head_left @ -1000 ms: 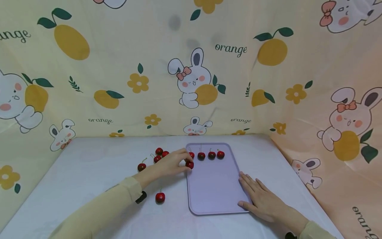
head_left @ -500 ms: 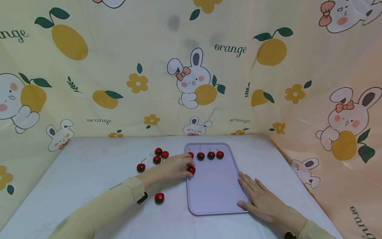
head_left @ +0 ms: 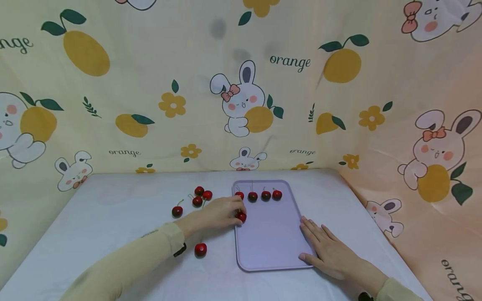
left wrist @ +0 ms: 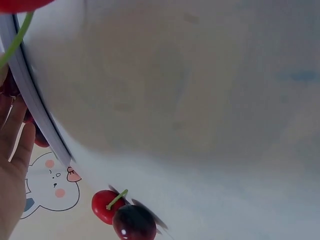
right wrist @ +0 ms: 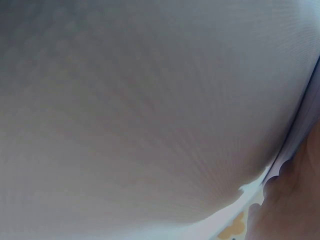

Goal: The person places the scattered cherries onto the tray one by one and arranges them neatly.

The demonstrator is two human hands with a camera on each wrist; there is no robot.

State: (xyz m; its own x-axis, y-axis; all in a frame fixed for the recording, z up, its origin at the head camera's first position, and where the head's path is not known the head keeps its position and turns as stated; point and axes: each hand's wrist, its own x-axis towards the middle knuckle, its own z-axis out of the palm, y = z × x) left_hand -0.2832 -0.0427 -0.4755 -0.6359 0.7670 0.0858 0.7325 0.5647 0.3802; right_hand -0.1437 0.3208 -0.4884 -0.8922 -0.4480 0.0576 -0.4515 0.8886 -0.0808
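My left hand pinches a dark red cherry just inside the left rim of the lilac tray. Beyond it, several stemmed cherries run in a row along the tray's far end, among them a dark cherry and a bright red cherry. The leftmost cherry of that row is partly covered by my left fingers. My right hand lies with straight fingers against the tray's right rim. In the right wrist view, only part of that hand shows beside the tray edge.
Left of the tray, three cherries cluster on the white tabletop. A single cherry sits left of them, and another cherry lies nearer, below my left wrist. A printed cloth hangs behind the table.
My left hand has brought the pinched cherry a short way nearer along the tray's left side, away from the row. The right hand has stayed at the right rim.
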